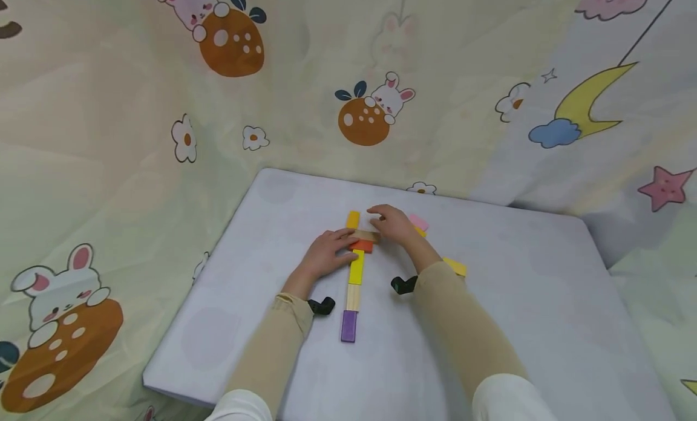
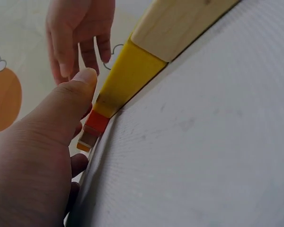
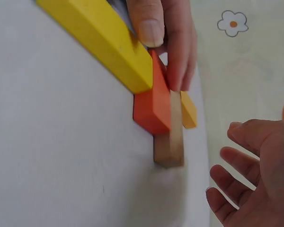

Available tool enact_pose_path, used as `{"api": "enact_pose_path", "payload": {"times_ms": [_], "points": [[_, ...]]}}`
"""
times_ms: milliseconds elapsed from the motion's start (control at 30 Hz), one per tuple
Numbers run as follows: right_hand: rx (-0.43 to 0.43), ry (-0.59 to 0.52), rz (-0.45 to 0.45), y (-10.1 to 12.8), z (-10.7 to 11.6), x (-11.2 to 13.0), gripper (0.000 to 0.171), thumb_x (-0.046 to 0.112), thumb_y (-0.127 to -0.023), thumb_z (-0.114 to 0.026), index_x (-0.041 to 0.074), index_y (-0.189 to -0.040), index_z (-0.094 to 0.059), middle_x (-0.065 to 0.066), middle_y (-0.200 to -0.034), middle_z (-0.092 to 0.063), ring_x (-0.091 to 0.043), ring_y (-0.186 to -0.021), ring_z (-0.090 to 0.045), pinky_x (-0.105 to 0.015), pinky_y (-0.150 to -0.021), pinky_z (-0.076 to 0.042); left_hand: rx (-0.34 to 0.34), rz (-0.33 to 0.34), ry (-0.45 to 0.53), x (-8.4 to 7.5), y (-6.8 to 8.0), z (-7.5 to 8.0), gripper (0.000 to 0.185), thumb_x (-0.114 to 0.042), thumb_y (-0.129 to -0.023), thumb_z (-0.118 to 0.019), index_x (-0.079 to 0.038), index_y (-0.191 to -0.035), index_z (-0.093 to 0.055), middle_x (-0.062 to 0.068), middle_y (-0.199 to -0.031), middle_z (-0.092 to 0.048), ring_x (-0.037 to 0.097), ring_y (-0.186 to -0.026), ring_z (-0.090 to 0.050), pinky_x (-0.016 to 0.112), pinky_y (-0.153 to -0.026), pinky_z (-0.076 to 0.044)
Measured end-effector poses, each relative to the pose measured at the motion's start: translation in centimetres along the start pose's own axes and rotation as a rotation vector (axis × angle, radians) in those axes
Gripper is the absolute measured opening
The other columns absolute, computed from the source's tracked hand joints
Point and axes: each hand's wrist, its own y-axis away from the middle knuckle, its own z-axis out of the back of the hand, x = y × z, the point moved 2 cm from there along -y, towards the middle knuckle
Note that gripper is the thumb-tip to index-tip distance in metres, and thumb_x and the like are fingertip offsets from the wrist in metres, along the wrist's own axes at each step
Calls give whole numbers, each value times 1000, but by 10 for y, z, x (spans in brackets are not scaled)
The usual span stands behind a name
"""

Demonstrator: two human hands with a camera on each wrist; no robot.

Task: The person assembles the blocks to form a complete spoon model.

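Note:
A line of wooden blocks runs up the table. A purple block [image 1: 349, 326] lies at the near end, then a plain block [image 1: 353, 298] and a yellow block [image 1: 356, 268]. Crosswise beyond them sit an orange block [image 3: 154, 106] and a light-brown block [image 3: 169, 150], side by side. Another yellow block [image 1: 353, 219] extends past these. My left hand [image 1: 325, 253] rests its fingers on the crosswise blocks, its thumb beside the nearer yellow block. Just right of the light-brown block, my right hand [image 1: 396, 226] hovers with fingers spread and nothing held.
Behind the right hand lies a pink block [image 1: 418, 222] with a yellow piece partly hidden beside it. Another yellow block [image 1: 455, 266] is partly covered by the right forearm. The white table [image 1: 517, 300] has a patterned cloth [image 1: 305, 106] behind it.

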Motion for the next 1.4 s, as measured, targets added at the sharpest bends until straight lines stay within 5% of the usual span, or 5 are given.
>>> {"api": "enact_pose_path", "payload": {"times_ms": [500,1000,1233,1400], "points": [[-134,-57,85,105,35,-51,34,33,-93,-52,21,-124,-56,-1,-124,-55,-19,-95,-52,-36,-80,-46,-14,-19,-2,3,7,3,54,-63,-86,-43,-39,-135,-43,-14,-147,-32,17,-123,-41,38,-103,-35],[-239,-55,-51,195,39,-117,35,38,-94,-48,24,-126,-55,0,-123,-56,-17,-90,-49,-31,-72,-44,-6,-26,21,-2,4,0,53,-60,-86,-46,-40,-135,-42,-14,-147,-31,16,-125,-39,38,-105,-33],[-242,-75,-171,219,25,-148,36,40,-95,-44,26,-126,-54,-5,-122,-57,-22,-94,-52,-31,-72,-45,-9,-28,15,-2,3,0,53,-60,-86,-46,-41,-135,-41,-14,-147,-31,17,-125,-39,38,-105,-33],[-279,-82,-156,229,16,-155,38,45,-94,-43,28,-127,-54,-2,-124,-57,-17,-94,-51,-32,-75,-45,-10,-30,15,-2,3,0,53,-60,-86,-47,-40,-135,-41,-14,-147,-31,17,-126,-39,39,-105,-33]]}}
